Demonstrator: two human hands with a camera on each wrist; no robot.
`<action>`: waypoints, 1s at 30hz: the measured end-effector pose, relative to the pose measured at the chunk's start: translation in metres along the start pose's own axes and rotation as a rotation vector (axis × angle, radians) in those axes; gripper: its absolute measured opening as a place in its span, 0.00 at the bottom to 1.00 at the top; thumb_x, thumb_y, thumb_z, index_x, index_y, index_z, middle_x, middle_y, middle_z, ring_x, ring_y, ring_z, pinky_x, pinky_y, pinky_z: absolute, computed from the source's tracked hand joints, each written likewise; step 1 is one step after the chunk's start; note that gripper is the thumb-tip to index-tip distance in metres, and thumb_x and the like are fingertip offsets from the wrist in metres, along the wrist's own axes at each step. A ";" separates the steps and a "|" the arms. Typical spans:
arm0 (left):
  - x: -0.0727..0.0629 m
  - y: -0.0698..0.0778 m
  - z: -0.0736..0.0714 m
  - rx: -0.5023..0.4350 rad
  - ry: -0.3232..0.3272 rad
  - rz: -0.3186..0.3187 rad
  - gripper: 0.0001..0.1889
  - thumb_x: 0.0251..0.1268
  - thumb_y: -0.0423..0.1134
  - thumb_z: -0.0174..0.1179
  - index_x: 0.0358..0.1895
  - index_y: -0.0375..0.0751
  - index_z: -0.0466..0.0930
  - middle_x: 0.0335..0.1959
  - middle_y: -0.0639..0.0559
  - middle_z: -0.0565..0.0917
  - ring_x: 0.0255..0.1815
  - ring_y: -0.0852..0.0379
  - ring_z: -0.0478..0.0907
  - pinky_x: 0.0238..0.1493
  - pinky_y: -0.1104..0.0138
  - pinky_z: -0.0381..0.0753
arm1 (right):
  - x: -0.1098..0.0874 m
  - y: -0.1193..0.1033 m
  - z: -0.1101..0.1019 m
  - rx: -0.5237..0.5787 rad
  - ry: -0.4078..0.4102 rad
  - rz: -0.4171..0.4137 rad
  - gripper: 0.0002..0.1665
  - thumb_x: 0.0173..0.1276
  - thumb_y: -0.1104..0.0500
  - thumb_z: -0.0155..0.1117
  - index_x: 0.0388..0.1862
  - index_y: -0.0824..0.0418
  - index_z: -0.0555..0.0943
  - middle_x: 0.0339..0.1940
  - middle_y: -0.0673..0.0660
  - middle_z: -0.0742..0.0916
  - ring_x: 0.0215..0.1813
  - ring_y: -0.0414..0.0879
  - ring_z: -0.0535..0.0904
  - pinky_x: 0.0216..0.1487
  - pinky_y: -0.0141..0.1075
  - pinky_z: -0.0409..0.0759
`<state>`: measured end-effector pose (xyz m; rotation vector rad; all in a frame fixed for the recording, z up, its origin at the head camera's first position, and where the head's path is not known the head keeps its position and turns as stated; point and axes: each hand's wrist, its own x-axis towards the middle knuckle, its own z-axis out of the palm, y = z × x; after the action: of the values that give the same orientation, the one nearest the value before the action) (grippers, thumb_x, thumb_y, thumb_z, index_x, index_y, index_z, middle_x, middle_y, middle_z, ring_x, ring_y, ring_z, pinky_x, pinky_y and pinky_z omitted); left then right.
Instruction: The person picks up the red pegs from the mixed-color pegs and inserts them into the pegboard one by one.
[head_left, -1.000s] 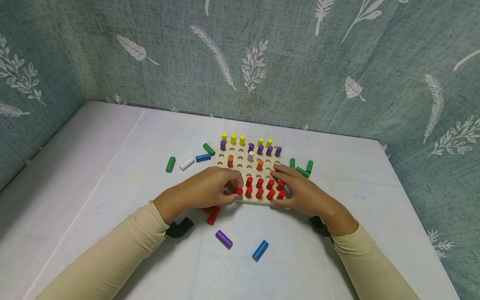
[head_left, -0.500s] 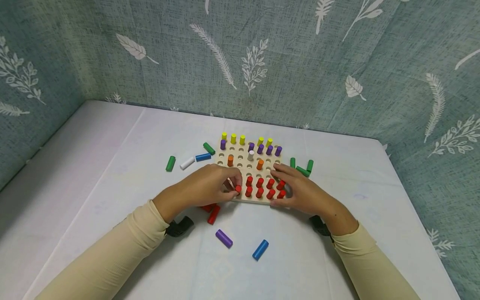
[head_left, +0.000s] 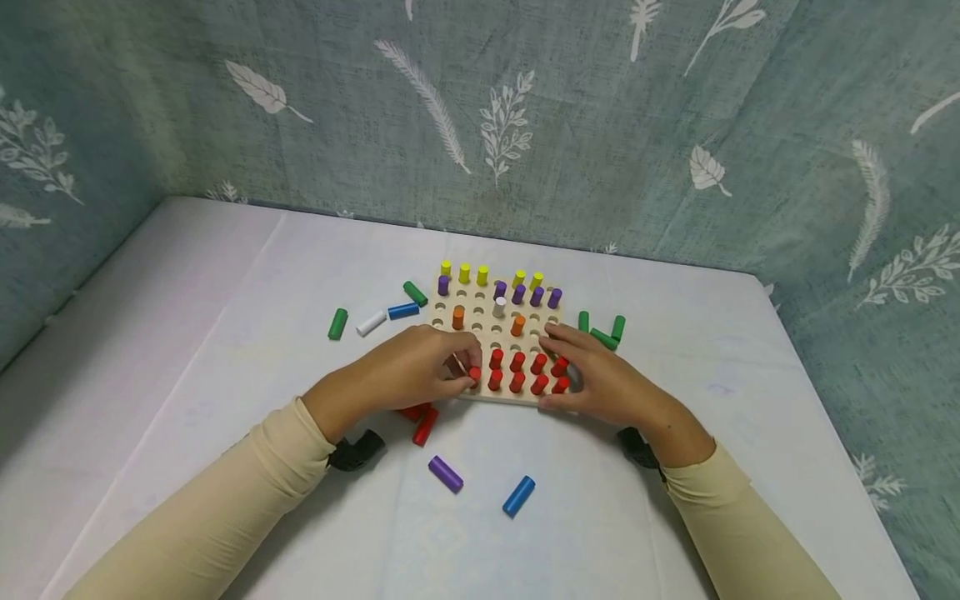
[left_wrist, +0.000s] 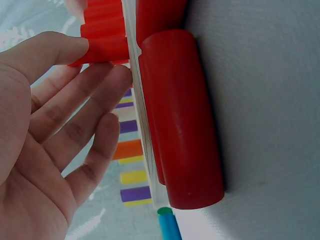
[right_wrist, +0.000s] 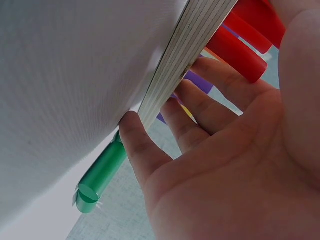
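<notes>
Between the left fingers (left_wrist: 57, 49), a red peg (head_left: 475, 377) stands upright.

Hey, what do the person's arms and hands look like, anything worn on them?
Both sleeves are long and plain beige, creased near the cuffs. The left hand and right hand wear no gloves. A black object shows at each wrist.

Red peg (head_left: 474, 377) in the left hand (head_left: 405, 367) has straightened: a second ago it leaned, top toward the camera; now near upright beside the front row of red pegs (head_left: 517, 382). Thumb (head_left: 456, 387) sits slightly higher. Head view drifted slightly.
</notes>
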<state>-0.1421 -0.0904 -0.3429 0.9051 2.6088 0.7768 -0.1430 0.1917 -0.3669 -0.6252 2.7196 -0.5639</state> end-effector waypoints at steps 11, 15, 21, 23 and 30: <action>0.001 0.002 -0.004 0.035 -0.003 0.004 0.09 0.62 0.39 0.70 0.44 0.50 0.82 0.37 0.60 0.87 0.39 0.65 0.83 0.45 0.70 0.84 | 0.002 0.000 -0.003 -0.013 0.005 -0.005 0.54 0.55 0.40 0.77 0.77 0.54 0.65 0.82 0.55 0.61 0.82 0.56 0.53 0.75 0.57 0.64; 0.001 0.002 -0.005 0.040 -0.008 -0.015 0.10 0.62 0.39 0.70 0.45 0.49 0.82 0.39 0.59 0.87 0.41 0.64 0.83 0.46 0.69 0.84 | 0.001 0.001 -0.003 -0.001 0.002 -0.006 0.54 0.56 0.39 0.77 0.77 0.54 0.65 0.82 0.55 0.61 0.82 0.56 0.53 0.75 0.57 0.63; -0.002 0.002 -0.005 0.071 0.021 -0.019 0.11 0.61 0.40 0.71 0.46 0.50 0.84 0.38 0.60 0.86 0.39 0.64 0.81 0.42 0.72 0.83 | -0.001 0.001 -0.003 -0.004 0.007 -0.005 0.54 0.56 0.39 0.77 0.77 0.55 0.65 0.82 0.56 0.61 0.82 0.57 0.54 0.75 0.57 0.64; -0.005 0.001 -0.005 0.072 0.031 -0.029 0.10 0.61 0.41 0.70 0.44 0.51 0.84 0.36 0.61 0.85 0.37 0.64 0.80 0.38 0.73 0.82 | -0.001 0.001 -0.002 -0.001 0.008 -0.009 0.54 0.56 0.39 0.77 0.77 0.54 0.65 0.82 0.55 0.61 0.82 0.56 0.54 0.75 0.57 0.63; -0.021 -0.002 -0.008 0.094 0.039 -0.049 0.11 0.59 0.41 0.72 0.44 0.51 0.85 0.35 0.62 0.84 0.33 0.63 0.77 0.35 0.74 0.79 | 0.001 0.001 -0.001 -0.019 -0.001 -0.004 0.55 0.56 0.38 0.77 0.78 0.54 0.64 0.82 0.54 0.60 0.82 0.55 0.53 0.75 0.56 0.63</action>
<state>-0.1307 -0.1087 -0.3358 0.8550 2.7114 0.6708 -0.1447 0.1921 -0.3667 -0.6360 2.7265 -0.5393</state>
